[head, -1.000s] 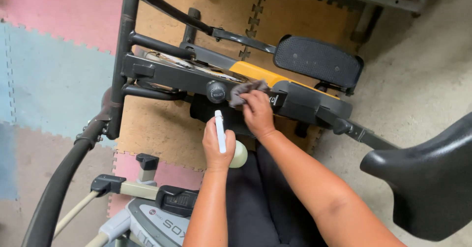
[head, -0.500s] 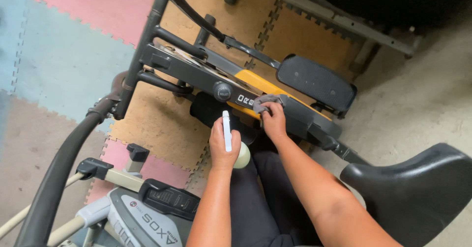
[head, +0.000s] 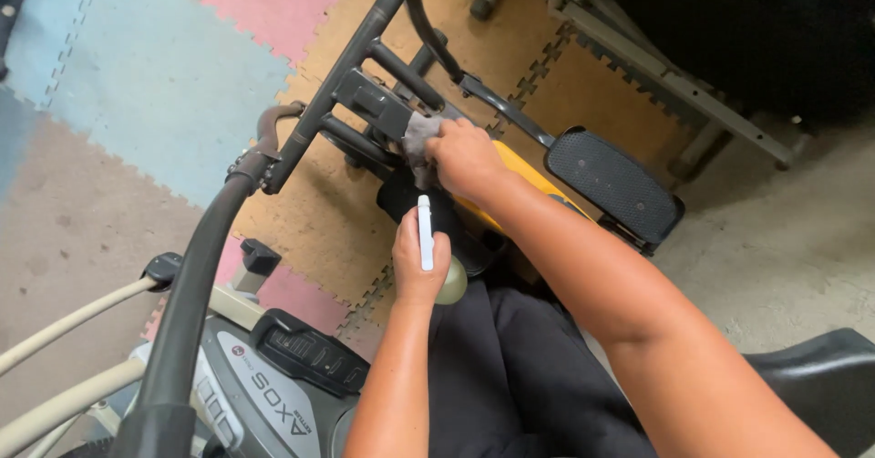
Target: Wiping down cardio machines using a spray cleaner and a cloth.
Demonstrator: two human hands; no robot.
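My right hand (head: 467,155) presses a grey cloth (head: 418,141) against the black frame of an exercise machine (head: 369,102), beside its yellow body panel (head: 538,183). My left hand (head: 417,262) grips a pale spray bottle (head: 450,282) with a white trigger (head: 425,232) pointing up, held just below the right hand. A black foot pedal (head: 612,185) sits to the right of the cloth.
A black curved handlebar (head: 205,267) runs up the left. A grey console housing (head: 264,390) lies at the bottom left. Coloured foam floor tiles (head: 164,66) cover the floor, with bare concrete (head: 784,239) at right. A grey metal frame (head: 674,84) stands at top right, a black seat (head: 816,376) bottom right.
My right hand has slid the cloth left and up along the machine frame, off the yellow panel area. The left hand still holds the bottle. The view has shifted.
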